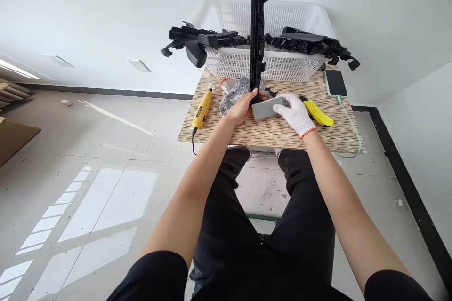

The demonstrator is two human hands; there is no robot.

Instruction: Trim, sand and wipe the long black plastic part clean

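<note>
My bare left hand (245,107) is closed around the lower end of a long black plastic trim strip (257,28), which stands upright over the table. My right hand (294,112), in a white knit glove with an orange cuff, grips a flat grey-green rectangular block (268,108). The block's left end is close against the strip's lower end; whether they touch I cannot tell. Behind my left hand lies a crumpled grey cloth or glove (235,94). A yellow utility knife (317,112) rests just right of my gloved hand.
A yellow corded rotary tool (203,109) lies at the left of the wood-patterned table (226,137). Behind stands a white plastic basket (282,67), with black plastic parts (310,43) jutting over both sides. A phone (335,83) with a charging cable (353,124) is at the right edge.
</note>
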